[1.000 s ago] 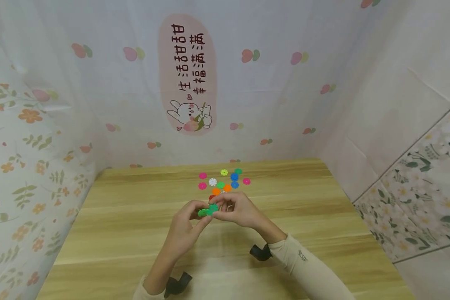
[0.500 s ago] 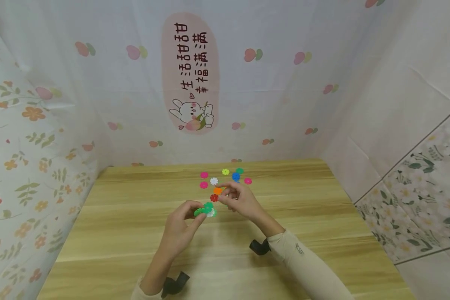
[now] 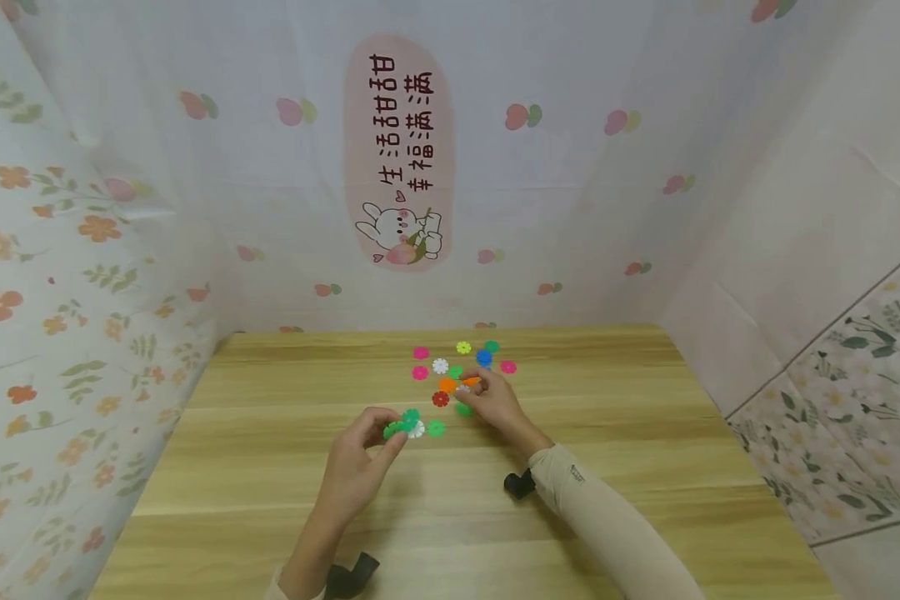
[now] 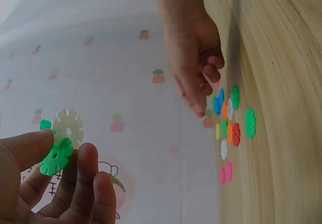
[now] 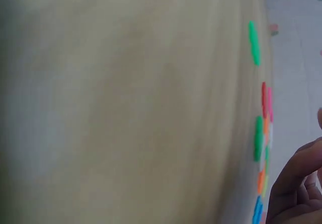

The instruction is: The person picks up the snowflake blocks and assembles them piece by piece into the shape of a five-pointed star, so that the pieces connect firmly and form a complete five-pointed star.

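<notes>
My left hand (image 3: pixel 352 462) pinches a small cluster of notched plastic discs between thumb and fingers. In the left wrist view a green disc (image 4: pixel 56 156) and a white disc (image 4: pixel 68 125) of that cluster are joined at an angle, with more green behind the thumb. Over the loose discs reaches my right hand (image 3: pixel 497 406), its fingers loosely bent. No disc shows between them in the left wrist view. A green disc (image 3: pixel 462 409) lies just below its fingertips, and a red disc (image 3: pixel 440 399) to their left. Another green disc (image 3: pixel 437 427) lies nearer the left hand.
Toward the table's back lie pink (image 3: pixel 421 353), white (image 3: pixel 440 366), yellow (image 3: pixel 463 347), blue (image 3: pixel 483 357) and orange (image 3: pixel 447 385) discs. A printed curtain (image 3: pixel 570 208) hangs behind the wooden table (image 3: pixel 270 500). Black curved pieces (image 3: pixel 520 484) sit at both wrists.
My right hand has left the left hand and moved right and away, over the loose discs. My left hand keeps its cluster, slightly farther left. The camera view has shifted a little.
</notes>
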{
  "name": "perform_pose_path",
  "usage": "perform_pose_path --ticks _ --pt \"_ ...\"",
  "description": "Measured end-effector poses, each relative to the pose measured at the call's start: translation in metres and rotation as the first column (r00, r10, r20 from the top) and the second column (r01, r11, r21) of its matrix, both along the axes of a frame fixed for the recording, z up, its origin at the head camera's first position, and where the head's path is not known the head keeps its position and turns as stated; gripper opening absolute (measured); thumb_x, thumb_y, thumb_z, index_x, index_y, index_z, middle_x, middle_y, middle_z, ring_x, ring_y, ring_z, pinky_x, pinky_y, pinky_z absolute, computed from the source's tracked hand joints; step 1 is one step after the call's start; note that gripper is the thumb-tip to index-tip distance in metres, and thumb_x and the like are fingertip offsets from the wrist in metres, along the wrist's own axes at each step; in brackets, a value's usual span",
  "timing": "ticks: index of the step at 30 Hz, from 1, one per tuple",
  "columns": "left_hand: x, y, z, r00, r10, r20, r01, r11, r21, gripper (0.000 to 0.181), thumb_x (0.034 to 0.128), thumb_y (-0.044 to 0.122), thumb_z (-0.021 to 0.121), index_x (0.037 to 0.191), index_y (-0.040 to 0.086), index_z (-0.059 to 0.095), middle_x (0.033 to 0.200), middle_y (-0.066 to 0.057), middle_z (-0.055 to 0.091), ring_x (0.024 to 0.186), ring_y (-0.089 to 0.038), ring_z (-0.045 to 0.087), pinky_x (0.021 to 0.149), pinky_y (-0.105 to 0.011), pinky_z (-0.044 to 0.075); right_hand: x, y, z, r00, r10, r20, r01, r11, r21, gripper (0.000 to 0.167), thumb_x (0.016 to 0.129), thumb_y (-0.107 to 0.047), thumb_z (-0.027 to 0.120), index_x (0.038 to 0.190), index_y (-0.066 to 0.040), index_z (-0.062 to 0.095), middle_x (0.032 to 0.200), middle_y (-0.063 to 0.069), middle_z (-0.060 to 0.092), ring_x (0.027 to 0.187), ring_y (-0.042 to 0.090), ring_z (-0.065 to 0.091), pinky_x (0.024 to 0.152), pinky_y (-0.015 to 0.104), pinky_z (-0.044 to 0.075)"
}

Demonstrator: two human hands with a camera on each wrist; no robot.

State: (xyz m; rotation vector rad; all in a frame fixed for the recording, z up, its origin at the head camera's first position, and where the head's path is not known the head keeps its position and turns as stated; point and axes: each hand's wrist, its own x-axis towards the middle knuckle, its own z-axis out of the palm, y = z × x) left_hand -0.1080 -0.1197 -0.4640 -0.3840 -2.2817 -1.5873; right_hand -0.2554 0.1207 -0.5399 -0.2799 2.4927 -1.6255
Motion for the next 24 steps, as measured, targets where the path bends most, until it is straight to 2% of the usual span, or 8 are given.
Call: perform_pose_path --ticks 3,5,10,12,17,24 --pt "0.000 0.002 -0.002 1.000 0.010 0.009 -0.011 0.999 0.049 0.023 0.0882 0.003 0.075 0.108 0.010 0.064 0.097 0.002 0.068 0.081 -0.016 0.067 0.079 -0.034 0.058 0.004 0.010 -0.004 0.999 -0.008 0.049 0.008 1.000 0.001 0.036 0.089 -0.021 0.077 0.120 -0.007 0.063 0.070 0.005 0.056 0.047 0.015 0.043 0.044 0.026 0.039" --pt "-0.001 0.003 0.000 0.999 -0.004 0.032 0.000 0.995 0.098 0.023 0.0894 0.005 0.074 0.109 0.009 0.063 0.098 0.000 0.068 0.082 -0.020 0.068 0.080 -0.035 0.058 0.006 0.016 -0.007 0.997 -0.007 0.078 0.007 1.000 -0.001 0.035 0.088 -0.019 0.078 0.118 -0.008 0.063 0.068 0.005 0.056 0.044 0.015 0.043 0.042 0.025 0.039" --pt "-0.001 0.005 0.002 0.986 -0.094 0.141 0.056 0.966 0.252 0.021 0.0946 0.010 0.069 0.112 0.007 0.059 0.105 -0.008 0.065 0.091 -0.025 0.069 0.084 -0.035 0.057 0.011 0.024 -0.013 0.992 0.000 0.129 -0.003 1.000 0.018 0.035 0.084 -0.015 0.081 0.114 -0.013 0.063 0.067 0.003 0.056 0.042 0.014 0.046 0.040 0.023 0.039" --pt "-0.001 0.005 0.003 0.980 -0.120 0.156 0.070 0.954 0.291 0.021 0.0960 0.012 0.068 0.113 0.005 0.058 0.107 -0.011 0.064 0.093 -0.026 0.069 0.085 -0.037 0.057 0.012 0.023 -0.015 0.992 0.006 0.129 -0.010 0.999 0.032 0.036 0.082 -0.014 0.082 0.113 -0.014 0.063 0.066 0.003 0.056 0.042 0.013 0.047 0.039 0.022 0.039" --pt "-0.002 0.005 0.003 0.982 -0.134 0.135 0.087 0.947 0.308 0.022 0.0965 0.014 0.068 0.113 0.003 0.058 0.107 -0.013 0.063 0.092 -0.026 0.068 0.084 -0.040 0.057 0.012 0.020 -0.017 0.997 0.009 0.075 -0.016 0.994 0.104 0.034 0.082 -0.014 0.083 0.110 -0.011 0.063 0.064 0.003 0.057 0.040 0.013 0.049 0.039 0.023 0.040" --pt "-0.001 0.008 0.006 0.986 -0.119 0.118 0.079 0.951 0.300 0.019 0.0954 0.010 0.069 0.111 0.004 0.059 0.105 -0.012 0.064 0.091 -0.025 0.068 0.079 -0.033 0.058 0.011 0.014 -0.020 1.000 -0.013 0.017 0.010 0.978 0.208 0.033 0.081 -0.018 0.083 0.108 -0.012 0.066 0.065 0.002 0.057 0.040 0.013 0.051 0.041 0.024 0.042"
